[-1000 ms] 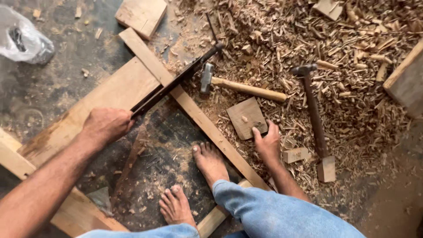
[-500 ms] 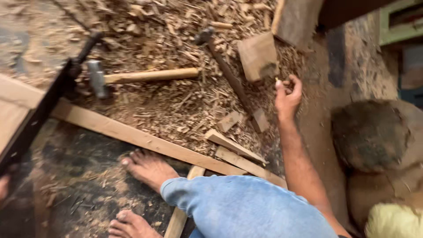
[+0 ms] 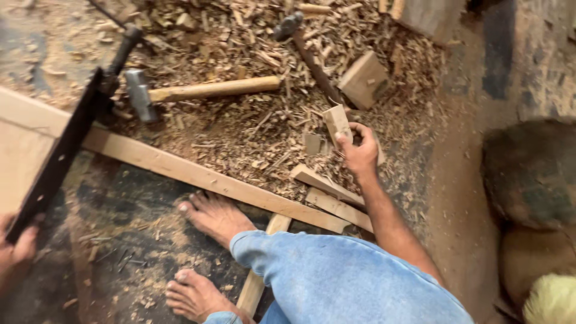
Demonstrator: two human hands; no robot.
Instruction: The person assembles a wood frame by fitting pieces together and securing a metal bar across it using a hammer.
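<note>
My right hand (image 3: 359, 152) grips a small pale wooden block (image 3: 337, 123), lifting it off the heap of wood shavings (image 3: 252, 120). At the left edge my left hand (image 3: 15, 252) holds the lower end of a long black flat tool (image 3: 66, 144) that slants up across a wide plank (image 3: 18, 144). A long wooden strip (image 3: 204, 180) crosses the floor under my bare feet (image 3: 210, 213). A hammer with a wooden handle (image 3: 210, 89) lies in the shavings beyond the strip.
A second dark-handled hammer (image 3: 309, 51) and a square wood block (image 3: 363, 78) lie farther back. Short offcuts (image 3: 327, 189) rest near my knee. Brown sacks (image 3: 531, 174) sit at the right. My blue jeans (image 3: 342, 282) fill the bottom.
The view has swung right. My right hand moved from the shavings near the far block to closer in and took hold of a small wooden block.
</note>
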